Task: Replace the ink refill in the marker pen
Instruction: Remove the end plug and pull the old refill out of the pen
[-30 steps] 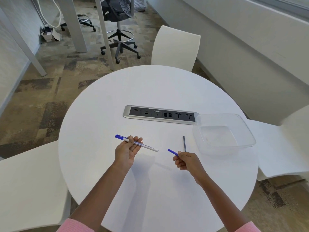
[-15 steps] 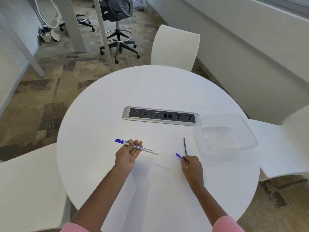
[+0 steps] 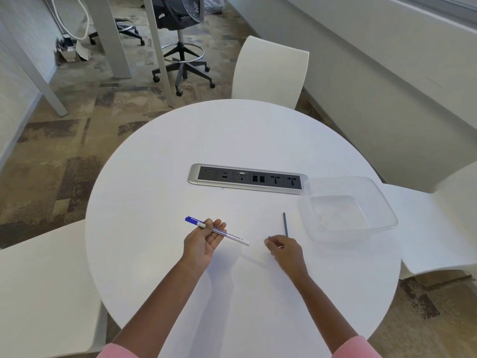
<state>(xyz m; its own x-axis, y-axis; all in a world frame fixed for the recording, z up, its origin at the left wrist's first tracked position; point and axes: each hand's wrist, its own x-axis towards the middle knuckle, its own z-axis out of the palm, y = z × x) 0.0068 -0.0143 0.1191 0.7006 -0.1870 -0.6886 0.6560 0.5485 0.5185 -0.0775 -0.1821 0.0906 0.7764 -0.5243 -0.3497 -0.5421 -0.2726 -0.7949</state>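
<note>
My left hand (image 3: 204,241) is palm up and grips a white marker pen (image 3: 232,235) with a blue cap (image 3: 191,220) pointing left. The pen's open end points right. My right hand (image 3: 285,251) is low over the white round table (image 3: 232,140), knuckles up, fingers curled round a small blue piece (image 3: 269,237). Only the tip of that piece shows at the fingertips. A thin grey refill (image 3: 285,224) lies on the table just beyond my right hand, apart from it.
A clear plastic tub (image 3: 387,202) stands on the table to the right of the refill. A grey socket strip (image 3: 247,178) is set into the table's middle. White chairs stand at the far side, left and right.
My right hand has come down and forward to the table near the grey refill, and the blue piece is now mostly hidden under its fingers. The left hand has stayed with the pen.
</note>
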